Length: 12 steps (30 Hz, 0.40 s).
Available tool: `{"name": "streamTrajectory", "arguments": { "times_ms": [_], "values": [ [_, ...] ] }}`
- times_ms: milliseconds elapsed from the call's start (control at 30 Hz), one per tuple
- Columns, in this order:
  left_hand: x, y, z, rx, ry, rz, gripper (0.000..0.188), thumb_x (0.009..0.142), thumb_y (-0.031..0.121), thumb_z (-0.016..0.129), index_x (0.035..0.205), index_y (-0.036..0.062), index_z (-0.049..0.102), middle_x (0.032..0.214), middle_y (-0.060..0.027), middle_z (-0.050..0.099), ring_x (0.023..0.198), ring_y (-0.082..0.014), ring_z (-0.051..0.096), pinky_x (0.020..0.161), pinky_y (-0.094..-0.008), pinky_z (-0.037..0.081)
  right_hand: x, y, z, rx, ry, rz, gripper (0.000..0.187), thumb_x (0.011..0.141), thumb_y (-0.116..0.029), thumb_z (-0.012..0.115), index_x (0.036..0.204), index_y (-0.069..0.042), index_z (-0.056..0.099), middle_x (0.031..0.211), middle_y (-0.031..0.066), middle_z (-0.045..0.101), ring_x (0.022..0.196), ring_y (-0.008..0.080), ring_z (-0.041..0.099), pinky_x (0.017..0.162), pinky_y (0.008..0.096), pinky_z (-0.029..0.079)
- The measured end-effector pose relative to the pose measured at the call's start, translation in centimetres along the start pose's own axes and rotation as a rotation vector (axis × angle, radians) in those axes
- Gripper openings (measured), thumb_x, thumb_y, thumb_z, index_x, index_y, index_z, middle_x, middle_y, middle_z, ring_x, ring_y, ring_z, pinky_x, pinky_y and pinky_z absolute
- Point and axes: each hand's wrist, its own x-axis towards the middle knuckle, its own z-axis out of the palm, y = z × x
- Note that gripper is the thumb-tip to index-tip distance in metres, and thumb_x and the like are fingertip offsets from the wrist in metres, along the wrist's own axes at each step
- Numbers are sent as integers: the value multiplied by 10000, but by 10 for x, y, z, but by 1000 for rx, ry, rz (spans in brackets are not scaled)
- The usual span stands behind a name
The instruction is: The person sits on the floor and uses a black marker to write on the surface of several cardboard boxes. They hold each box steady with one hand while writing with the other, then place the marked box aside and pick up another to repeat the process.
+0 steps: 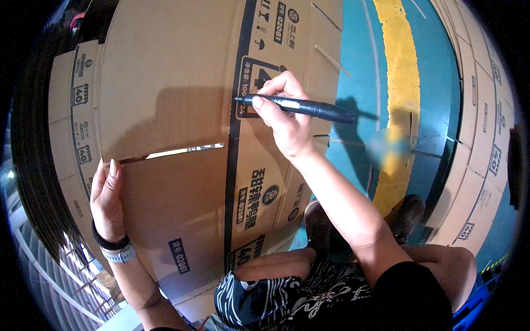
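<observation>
A large brown flattened cardboard box (171, 60), printed with dark bands and markings, spreads in front of me on top of a stack. My right hand (284, 118) pinches a black marker pen (326, 111) over its printed panel. The pen's narrow tip points left; whether it touches the cardboard I cannot tell. My left hand (107, 193) grips the edge of a cardboard flap (171, 198) at the near left, thumb on top and fingers partly hidden. A slit between this flap and the panel beyond shows a pale strip underneath.
More flattened cardboard (72, 110) is stacked at the left. Another cardboard stack (469, 143) stands to the right. Between them runs a teal floor (356, 66) with a yellow stripe (398, 55). Metal bars (61, 292) show at the lower left. My bent knees are close to the cardboard.
</observation>
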Motion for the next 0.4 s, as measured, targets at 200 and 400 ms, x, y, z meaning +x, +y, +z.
{"name": "streamTrajectory", "arguments": {
  "times_ms": [200, 400],
  "values": [
    [-3, 7, 8, 45, 102, 20, 356, 862, 200, 473, 1134, -28, 444, 1035, -48, 511, 962, -111, 447, 873, -223, 299, 2, 9, 2, -105, -8, -102, 157, 738, -84, 585, 726, -71, 429, 600, -32, 470, 535, 27, 441, 469, 165, 328],
    [-1, 2, -6, 13, 71, -23, 415, 849, 180, 494, 1192, -32, 395, 1115, -75, 488, 1032, -121, 432, 909, -227, 288, 2, 11, 8, -52, 0, -89, 160, 744, -88, 587, 725, -72, 428, 591, -32, 460, 534, 30, 436, 465, 177, 328]
  ]
}}
